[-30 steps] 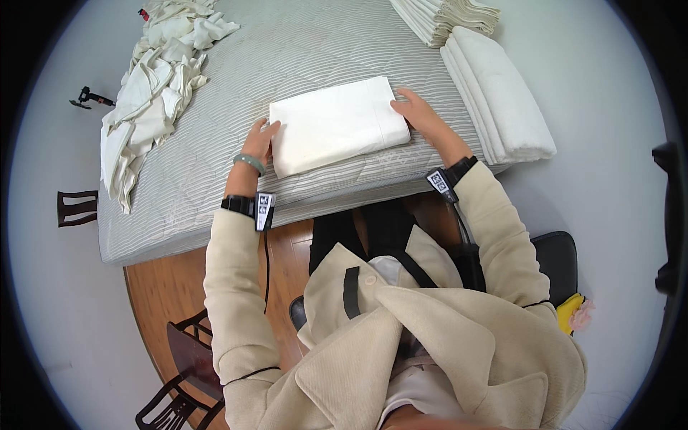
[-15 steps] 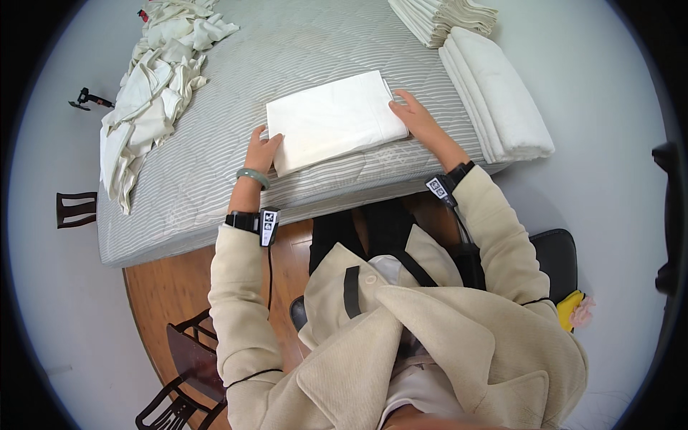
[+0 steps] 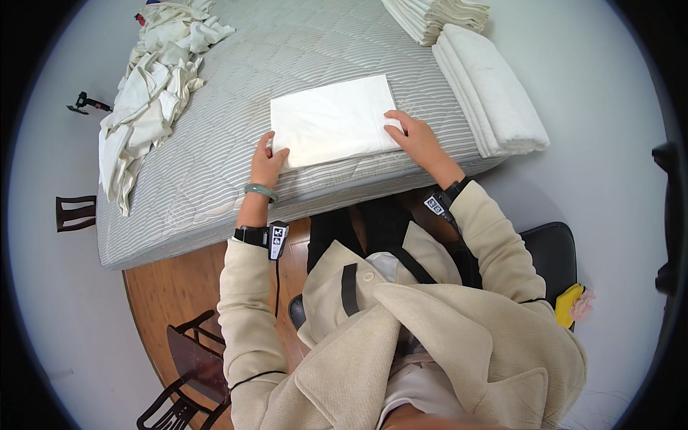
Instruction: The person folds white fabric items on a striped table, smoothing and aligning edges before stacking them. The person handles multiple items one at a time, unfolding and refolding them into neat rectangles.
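Evidently, the cloth (image 3: 330, 122), a flat white rectangle, lies on the bed (image 3: 236, 107) near its front edge, straight in front of the person; that spot probably keeps it within easy reach of both arms. Taking the cloth as the centre of a dial, with twelve o'clock pointing away from the person, the left hand (image 3: 266, 166) sits at eight, its thumb and forefinger apart and curved about the near left corner. The right hand (image 3: 421, 143) is between three and four, fingers touching the right edge, thumb and forefinger spread. I cannot tell whether either hand pinches the layers or just presses on them. Holding opposite sides likely lets the two hands steady the cloth and keep its edges straight, with the mattress bearing the weight.

Between nine and ten, a rumpled pile (image 3: 154, 93) runs along the bed's left side. A neat stack (image 3: 436, 18) stands between one and two, and a thick towel (image 3: 494, 97), folded long, lies at three. Having loose pieces to one side and folded ones to the other seemingly keeps them from mixing, with the middle left for working.
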The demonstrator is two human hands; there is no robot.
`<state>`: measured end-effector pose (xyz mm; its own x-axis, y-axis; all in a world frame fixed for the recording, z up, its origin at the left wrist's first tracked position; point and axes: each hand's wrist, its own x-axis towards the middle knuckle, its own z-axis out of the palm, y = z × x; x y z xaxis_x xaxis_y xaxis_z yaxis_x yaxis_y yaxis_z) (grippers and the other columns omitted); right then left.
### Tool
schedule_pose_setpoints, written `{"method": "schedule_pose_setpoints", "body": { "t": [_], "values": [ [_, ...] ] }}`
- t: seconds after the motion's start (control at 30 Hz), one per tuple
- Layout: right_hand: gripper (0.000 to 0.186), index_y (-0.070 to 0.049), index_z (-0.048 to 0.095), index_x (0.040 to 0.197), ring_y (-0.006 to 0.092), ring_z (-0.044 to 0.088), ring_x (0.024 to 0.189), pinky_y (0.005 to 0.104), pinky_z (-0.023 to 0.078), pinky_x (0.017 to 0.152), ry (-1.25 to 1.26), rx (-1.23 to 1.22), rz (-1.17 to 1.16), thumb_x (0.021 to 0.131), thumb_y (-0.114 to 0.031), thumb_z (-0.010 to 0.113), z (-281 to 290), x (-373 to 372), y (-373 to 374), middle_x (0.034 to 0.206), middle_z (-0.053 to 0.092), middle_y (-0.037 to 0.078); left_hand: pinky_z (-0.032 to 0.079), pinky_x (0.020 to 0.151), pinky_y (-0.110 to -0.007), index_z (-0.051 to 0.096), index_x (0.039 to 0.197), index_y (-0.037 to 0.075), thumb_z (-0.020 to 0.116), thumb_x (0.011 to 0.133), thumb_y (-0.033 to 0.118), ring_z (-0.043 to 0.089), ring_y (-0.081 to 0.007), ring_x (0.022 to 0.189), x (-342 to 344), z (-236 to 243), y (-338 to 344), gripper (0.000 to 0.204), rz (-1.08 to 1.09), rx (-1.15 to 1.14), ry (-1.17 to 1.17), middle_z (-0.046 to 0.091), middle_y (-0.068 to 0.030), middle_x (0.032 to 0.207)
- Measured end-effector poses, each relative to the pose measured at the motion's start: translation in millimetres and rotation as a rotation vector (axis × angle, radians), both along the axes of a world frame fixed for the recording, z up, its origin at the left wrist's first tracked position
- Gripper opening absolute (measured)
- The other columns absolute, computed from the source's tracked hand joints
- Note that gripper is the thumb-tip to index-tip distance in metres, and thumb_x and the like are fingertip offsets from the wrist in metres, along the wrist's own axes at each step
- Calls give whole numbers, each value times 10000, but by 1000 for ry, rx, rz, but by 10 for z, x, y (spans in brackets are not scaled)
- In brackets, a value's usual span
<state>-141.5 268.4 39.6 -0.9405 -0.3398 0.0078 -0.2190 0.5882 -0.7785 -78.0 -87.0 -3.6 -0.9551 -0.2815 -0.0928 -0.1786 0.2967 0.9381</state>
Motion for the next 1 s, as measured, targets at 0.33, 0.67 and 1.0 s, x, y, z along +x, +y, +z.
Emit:
{"method": "schedule_pose_setpoints", "body": {
  "t": [0.33,0.67,1.0],
  "values": [
    [292,-78,656,1117,248,571,686,378,460,655,238,-209,-126,876,-239,686,-277,178,-9,697,574,78,475,658,-278,497,1386,49,639,935,132,589,-136,763,-12,-120,48,480,26,33,99,661,-101,924],
    [117,-138,685,986,208,503,643,357,396,738,657,54,-157,882,-191,674,-414,320,-21,641,484,13,505,718,-322,478,1390,20,637,921,123,611,-189,788,114,-19,239,505,109,-180,86,657,-137,926],
    [238,-112,674,1089,311,572,976,434,445,869,537,135,-177,857,-164,674,-196,348,-19,981,624,111,444,973,-451,482,1378,40,550,879,8,511,-353,1249,252,82,384,505,153,-722,481,524,-219,1361]
  ]
}}
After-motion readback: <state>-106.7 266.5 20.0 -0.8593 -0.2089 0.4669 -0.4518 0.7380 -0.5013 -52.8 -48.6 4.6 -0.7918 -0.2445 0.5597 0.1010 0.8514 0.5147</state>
